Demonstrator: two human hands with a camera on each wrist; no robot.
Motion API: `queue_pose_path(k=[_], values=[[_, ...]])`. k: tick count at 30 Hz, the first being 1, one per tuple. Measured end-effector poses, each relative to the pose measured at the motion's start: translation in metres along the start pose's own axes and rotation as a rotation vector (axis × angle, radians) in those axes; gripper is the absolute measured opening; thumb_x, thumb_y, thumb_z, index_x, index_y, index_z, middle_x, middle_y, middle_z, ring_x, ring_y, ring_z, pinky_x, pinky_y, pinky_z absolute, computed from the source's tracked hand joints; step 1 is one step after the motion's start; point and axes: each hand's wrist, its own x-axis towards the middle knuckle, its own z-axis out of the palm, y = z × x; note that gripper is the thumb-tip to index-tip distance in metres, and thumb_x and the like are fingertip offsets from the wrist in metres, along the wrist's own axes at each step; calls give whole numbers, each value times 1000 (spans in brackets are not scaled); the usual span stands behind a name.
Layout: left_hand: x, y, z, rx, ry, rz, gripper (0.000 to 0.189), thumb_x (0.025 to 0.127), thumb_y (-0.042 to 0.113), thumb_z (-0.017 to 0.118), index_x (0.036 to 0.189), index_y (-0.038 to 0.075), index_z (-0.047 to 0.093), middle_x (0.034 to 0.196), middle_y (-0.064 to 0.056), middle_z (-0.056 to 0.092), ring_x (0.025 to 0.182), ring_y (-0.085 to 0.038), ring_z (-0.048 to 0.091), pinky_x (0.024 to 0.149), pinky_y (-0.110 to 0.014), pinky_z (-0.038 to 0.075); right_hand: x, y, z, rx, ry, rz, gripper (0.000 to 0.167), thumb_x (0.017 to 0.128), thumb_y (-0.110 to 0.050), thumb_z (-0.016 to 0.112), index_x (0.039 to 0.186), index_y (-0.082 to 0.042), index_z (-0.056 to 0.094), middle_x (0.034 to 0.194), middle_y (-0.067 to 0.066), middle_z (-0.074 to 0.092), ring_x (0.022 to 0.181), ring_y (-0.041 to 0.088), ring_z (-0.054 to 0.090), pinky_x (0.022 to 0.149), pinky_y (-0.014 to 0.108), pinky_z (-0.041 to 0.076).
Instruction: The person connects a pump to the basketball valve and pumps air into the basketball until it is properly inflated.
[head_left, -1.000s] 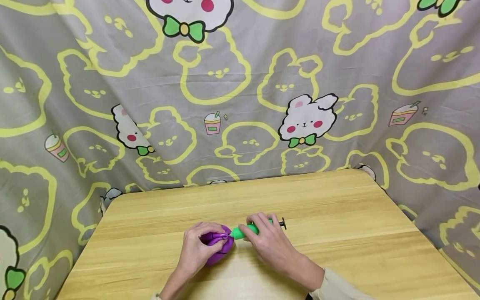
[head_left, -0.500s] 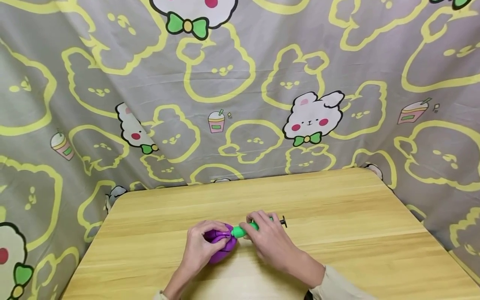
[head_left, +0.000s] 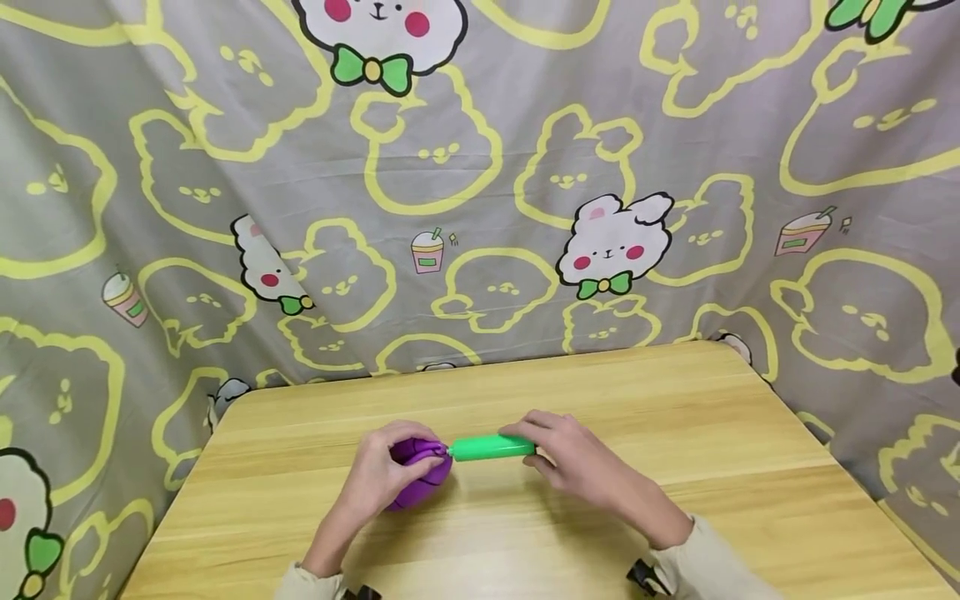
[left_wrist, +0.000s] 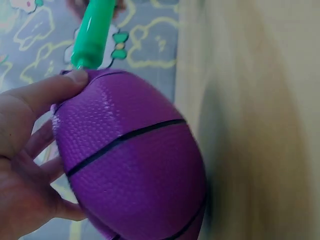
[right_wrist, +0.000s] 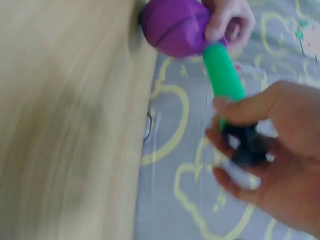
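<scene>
A purple ball (head_left: 423, 490) with black lines is held in my left hand (head_left: 367, 471), just above the wooden table. Thumb and fingers pinch the ball's skin close to its valve end; in the left wrist view the ball's pebbled side (left_wrist: 135, 155) looks slightly elongated. A green hand pump (head_left: 487, 447) points left, and its nozzle meets the ball beside the left thumb. My right hand (head_left: 581, 458) grips the pump's rear end. Seen from the right wrist, the black handle (right_wrist: 247, 147) lies between thumb and curled fingers, near the palm; that view is blurred.
The wooden table (head_left: 675, 417) extends around both hands. Behind and beside it hangs a grey curtain (head_left: 495, 208) with cartoon animals. Black straps (head_left: 647, 575) show at the wrists.
My right hand has slid from the pump's barrel back to its rear end, exposing the green barrel. Ball, pump and left hand have shifted slightly left.
</scene>
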Motion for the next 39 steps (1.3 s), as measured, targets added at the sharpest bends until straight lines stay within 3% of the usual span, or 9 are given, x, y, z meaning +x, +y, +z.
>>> queue_pose_path(k=[4,7,10,16,22,26,29,35,39], values=[[8,-5,-17,58,-23,21,28,73,4,91,94,18,77,96,9,74,92,-15,71,84,-43,58,-5,10,0,272,43,7,43,89,-1,77,129,-10,67,114,-2,70,93,8,66,79,30,57],[14,-10,-20,145,-39,39,28,73,7,91,95,19,77,99,7,74,95,-18,71,96,-65,46,-8,11,8,346,100,12,38,90,-3,76,127,-6,68,110,1,73,88,8,68,76,27,58],[13,-12,-15,231,-57,50,31,76,8,90,102,16,77,108,1,74,108,-26,69,97,-76,35,-10,8,16,384,150,65,32,89,-5,78,120,-6,70,104,2,75,83,6,68,70,25,58],[0,15,9,289,-5,122,42,78,5,86,119,9,74,129,-11,68,126,-35,59,106,-74,28,-15,-2,25,416,229,187,25,84,-7,83,103,-10,68,94,-2,73,76,5,67,66,24,58],[-4,48,47,200,-125,176,32,91,17,77,122,11,71,129,-3,67,125,-21,59,114,-61,31,-26,-14,28,471,274,232,21,85,-9,83,100,-11,68,91,-1,74,77,8,70,65,25,59],[-10,48,63,195,-115,213,31,89,17,77,120,14,71,119,5,68,114,-16,62,105,-54,42,-38,-23,23,635,214,287,22,90,-7,78,109,-6,68,102,8,75,89,18,74,74,29,60],[-15,44,67,203,-104,221,32,89,19,77,121,17,70,117,7,67,113,-15,61,103,-50,42,-47,-27,19,734,186,338,24,91,-6,76,113,-2,67,107,14,73,94,23,74,78,32,59],[-20,44,72,231,-163,220,26,95,31,70,120,23,69,118,11,64,114,-10,58,105,-53,38,-58,-35,20,737,205,388,26,90,-12,78,111,0,68,104,13,74,91,17,74,76,31,59],[-26,46,75,254,-169,218,25,92,29,69,117,25,67,115,15,65,113,-6,58,106,-54,36,-62,-38,25,767,199,399,23,90,-12,78,108,-1,69,102,15,73,88,16,74,75,31,60]])
